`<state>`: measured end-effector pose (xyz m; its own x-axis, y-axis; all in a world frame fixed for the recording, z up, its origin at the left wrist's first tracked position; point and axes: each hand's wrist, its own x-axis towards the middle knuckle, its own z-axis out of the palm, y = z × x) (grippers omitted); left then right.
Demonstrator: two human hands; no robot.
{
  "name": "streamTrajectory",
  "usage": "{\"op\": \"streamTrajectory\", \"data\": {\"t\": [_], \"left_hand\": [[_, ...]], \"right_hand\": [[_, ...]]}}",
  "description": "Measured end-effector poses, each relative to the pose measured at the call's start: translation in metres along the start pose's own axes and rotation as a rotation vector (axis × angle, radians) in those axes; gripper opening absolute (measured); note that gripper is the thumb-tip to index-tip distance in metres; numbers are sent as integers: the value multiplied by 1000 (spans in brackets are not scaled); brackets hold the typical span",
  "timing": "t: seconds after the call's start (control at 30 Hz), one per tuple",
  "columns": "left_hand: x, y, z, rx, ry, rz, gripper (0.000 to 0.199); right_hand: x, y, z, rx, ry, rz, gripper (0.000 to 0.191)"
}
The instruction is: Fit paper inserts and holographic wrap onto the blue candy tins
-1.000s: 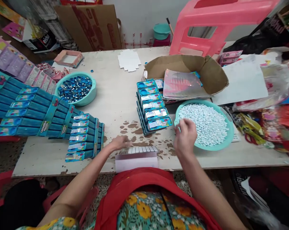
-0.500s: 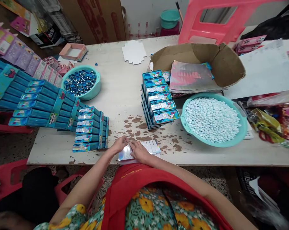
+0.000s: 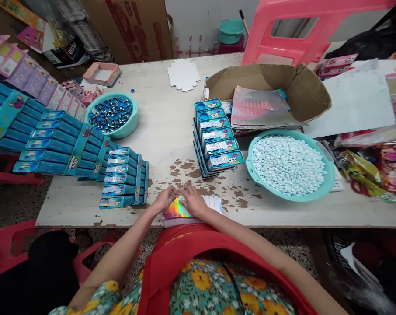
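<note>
A shiny holographic sheet (image 3: 176,211) with pale strips at its right end lies at the table's front edge, against the red apron. My left hand (image 3: 165,199) is closed at the sheet's upper left edge, its fingertips pinched together. Over the middle of the sheet is my right hand (image 3: 194,203), its fingers bent in towards the left fingertips. Whatever is between the right fingers is too small to make out. Beyond the hands stands a row of blue candy boxes (image 3: 222,161) with shiny labels on their ends.
Stacked blue boxes (image 3: 119,179) line the left side, beside a basin of blue caps (image 3: 134,120). To the right, a turquoise basin (image 3: 329,177) holds many wrapped candies. A cut-open cardboard box (image 3: 311,89) holds more shiny sheets (image 3: 260,105). White card (image 3: 184,74) lies at the back.
My right hand has shifted slightly up and right, its fingers lifting from the sheet's middle. The sheet now reflects rainbow colours. My left hand stays almost in place.
</note>
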<state>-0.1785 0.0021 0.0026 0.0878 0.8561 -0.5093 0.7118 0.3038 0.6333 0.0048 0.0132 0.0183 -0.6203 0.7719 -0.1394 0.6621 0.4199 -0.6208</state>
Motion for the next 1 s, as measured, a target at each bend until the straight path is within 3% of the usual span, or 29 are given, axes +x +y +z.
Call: {"op": "streamTrajectory", "data": {"t": [0.13,0.27,0.37,0.43,0.5,0.57,0.63,0.67,0.73,0.83,0.9,1.0], "left_hand": [[-2,-8,3,-74,30,-37,17],[1,-7,4,-63,64,-78,15],[5,-3,7,0,60,-108,18],[6,0,7,65,50,-130,19],[2,8,2,115,80,-148,16],[-8,26,-13,52,202,-112,17],[-25,57,-33,-162,313,42,29],[-35,75,-44,-300,295,162,36],[-53,113,-62,-454,90,380,49],[-69,159,-75,-466,-116,390,30],[-67,179,-82,-491,-127,341,27],[-44,201,-101,-501,-37,362,24]], "right_hand": [[-5,0,23,-61,-104,-95,49],[-12,3,22,-53,-147,-183,37],[-12,0,6,10,-112,-114,15],[-13,-8,-15,100,-16,-40,3],[-17,-19,-43,220,103,16,4],[-25,-30,-79,346,188,42,8],[-36,-43,-116,447,215,42,10],[-42,-48,-133,479,219,33,11],[-51,-59,-161,508,231,10,10],[-55,-67,-188,457,331,1,10],[-47,-65,-200,366,446,11,11],[-14,-50,-220,257,629,16,10]]}}
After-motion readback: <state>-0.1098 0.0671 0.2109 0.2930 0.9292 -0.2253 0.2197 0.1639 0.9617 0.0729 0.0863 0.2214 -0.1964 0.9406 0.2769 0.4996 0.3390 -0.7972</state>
